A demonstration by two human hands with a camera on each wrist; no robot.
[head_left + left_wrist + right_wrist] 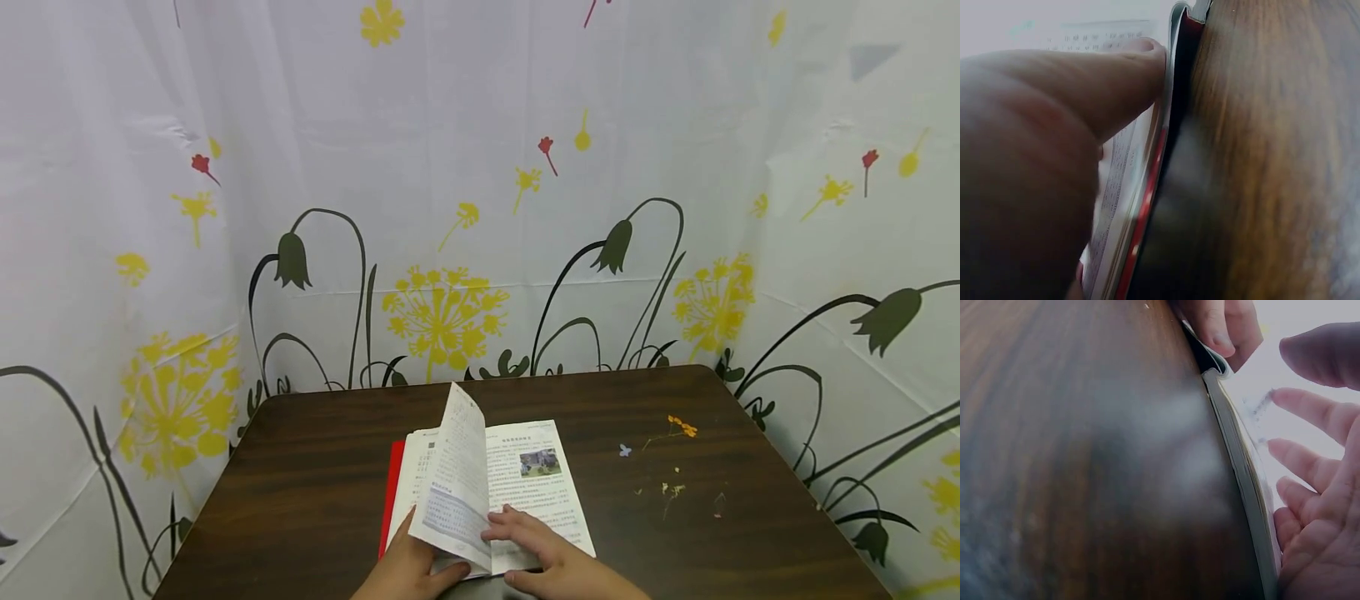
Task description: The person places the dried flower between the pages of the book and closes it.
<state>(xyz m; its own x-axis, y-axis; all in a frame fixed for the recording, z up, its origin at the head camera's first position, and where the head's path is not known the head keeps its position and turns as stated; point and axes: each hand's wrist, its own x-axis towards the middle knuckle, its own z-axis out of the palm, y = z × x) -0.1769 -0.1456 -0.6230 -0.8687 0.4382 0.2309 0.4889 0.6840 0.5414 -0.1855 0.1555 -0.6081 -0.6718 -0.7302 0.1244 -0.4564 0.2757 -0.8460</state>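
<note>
An open book (525,500) with printed text and a small photo lies in front of me. One page (461,467) stands raised from its middle, leaning left. My left hand (405,567) holds the book's lower left part, the thumb (1141,69) lying over the pages at the bottom edge by the spine. Part of its fingers is hidden behind the raised page. My right hand (551,558) lies over the lower right page, fingers spread and relaxed, with fingertips at the raised page's lower edge. In the right wrist view its fingers (1310,412) reach over the bright page.
The book rests on a dark wooden table (315,483), a red cover edge (392,492) showing at its left. To the right lie an orange flower (681,426), a pale blue flower (625,450) and small dried sprigs (672,490). A flower-printed curtain (465,167) hangs behind.
</note>
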